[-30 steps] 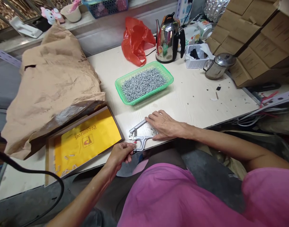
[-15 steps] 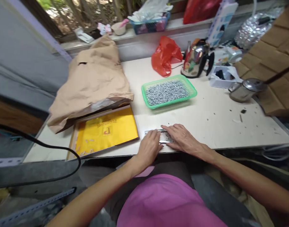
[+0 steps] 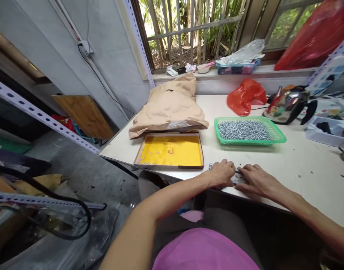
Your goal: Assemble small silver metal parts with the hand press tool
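At the front edge of the table, a flat silvery metal piece lies under both hands. One end with a hole pokes out left of my left hand, whose curled fingers grip the piece. My right hand holds the other end, thumb near the table edge and fingers on the far side. Much of the piece is hidden, so its exact kind cannot be told. Beyond the hands is a green plastic basket full of small shiny metal pins. To the left, a shallow box with a yellow bottom holds several small pieces.
Behind the box lies a large brown paper bag. A red plastic bag, a shiny kettle and a white bin stand at the back right. A black cable hangs at the left near a perforated metal bar.
The view has swung to the left and up, so the table things appear farther right. Both hands stay on the metal piece, with the left hand now covering more of it.
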Demonstrator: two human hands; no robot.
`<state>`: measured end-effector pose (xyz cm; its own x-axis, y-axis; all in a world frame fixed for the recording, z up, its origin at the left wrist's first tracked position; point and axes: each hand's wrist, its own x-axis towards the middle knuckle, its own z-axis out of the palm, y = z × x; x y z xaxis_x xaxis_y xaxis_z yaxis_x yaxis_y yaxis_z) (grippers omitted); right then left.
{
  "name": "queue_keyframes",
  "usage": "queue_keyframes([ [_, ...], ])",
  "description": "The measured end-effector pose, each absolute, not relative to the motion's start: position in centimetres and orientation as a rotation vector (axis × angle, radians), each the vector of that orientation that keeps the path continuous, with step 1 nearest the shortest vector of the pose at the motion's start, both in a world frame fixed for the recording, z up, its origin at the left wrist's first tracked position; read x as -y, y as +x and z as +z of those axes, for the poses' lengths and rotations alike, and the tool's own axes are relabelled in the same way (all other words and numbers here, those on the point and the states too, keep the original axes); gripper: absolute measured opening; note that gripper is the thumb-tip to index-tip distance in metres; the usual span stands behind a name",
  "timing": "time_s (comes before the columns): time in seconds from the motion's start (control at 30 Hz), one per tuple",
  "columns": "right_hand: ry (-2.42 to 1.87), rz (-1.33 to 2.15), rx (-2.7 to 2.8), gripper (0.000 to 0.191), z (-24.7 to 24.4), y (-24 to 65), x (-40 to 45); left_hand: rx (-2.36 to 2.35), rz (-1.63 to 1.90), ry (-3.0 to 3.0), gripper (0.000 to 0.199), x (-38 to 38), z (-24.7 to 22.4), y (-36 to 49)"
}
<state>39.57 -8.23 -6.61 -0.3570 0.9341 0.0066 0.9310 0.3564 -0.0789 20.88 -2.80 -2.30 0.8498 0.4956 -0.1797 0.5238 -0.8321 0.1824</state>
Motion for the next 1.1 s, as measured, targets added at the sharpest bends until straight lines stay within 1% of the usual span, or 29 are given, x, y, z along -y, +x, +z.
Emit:
queue_keyframes([
  [0.1, -1.802, -0.001, 2.556, 0.026, -6.2, 38.5, 8.7, -0.781, -0.181, 2.812, 0.036, 2.7, -2.0, 21.0],
  [0.17, -1.853, -0.079, 2.546, 0.021, -5.6, 37.4, 9.3, -0.808, -0.151, 2.81, 0.03, 2.8, -1.8, 21.0],
  [0.23, -1.914, -0.106, 2.526, 0.022, -4.9, 36.3, 9.7, -0.828, -0.101, 2.8, 0.025, 2.9, -1.8, 20.9],
  [0.37, -1.989, -0.006, 2.482, 0.022, -3.9, 35.2, 9.8, -0.83, -0.002, 2.768, 0.018, 2.7, -2.1, 21.0],
  [0.47, -2.01, 0.003, 2.46, 0.021, -3.6, 35.6, 9.5, -0.855, 0.048, 2.755, 0.013, 2.7, -2.3, 21.0],
  [0.53, -1.993, 0.0, 2.425, 0.025, -3.2, 36.3, 9.3, -0.898, 0.093, 2.755, 0.016, 3.1, -2.8, 20.6],
  [0.63, -1.919, 0.113, 2.428, 0.046, -2.7, 37.9, 8.4, -0.892, 0.261, 2.778, 0.026, 4.4, -4.3, 19.8],
  [0.67, -1.877, 0.179, 2.452, 0.049, -2.6, 38.5, 8.0, -0.859, 0.323, 2.785, 0.03, 4.8, -4.9, 19.6],
  [0.7, -1.825, 0.243, 2.478, 0.048, -2.6, 39.1, 7.7, -0.823, 0.379, 2.786, 0.034, 5.2, -5.4, 19.4],
  [0.77, -1.748, 0.3, 2.49, 0.041, -2.8, 39.8, 7.0, -0.775, 0.446, 2.768, 0.037, 5.9, -6.4, 19.2],
  [0.87, -1.816, 0.189, 2.451, 0.025, -3.4, 40.2, 6.0, -0.767, 0.469, 2.713, 0.034, 6.6, -6.9, 19.6],
  [0.93, -1.898, 0.092, 2.44, 0.019, -3.5, 40.5, 5.2, -0.757, 0.448, 2.684, 0.032, 7.0, -7.0, 20.3],
  [1.1, -2.032, 0.1, 2.337, 0.018, -2.2, 41.4, 3.4, -0.781, 0.496, 2.632, 0.034, 7.3, -7.2, 22.1],
])
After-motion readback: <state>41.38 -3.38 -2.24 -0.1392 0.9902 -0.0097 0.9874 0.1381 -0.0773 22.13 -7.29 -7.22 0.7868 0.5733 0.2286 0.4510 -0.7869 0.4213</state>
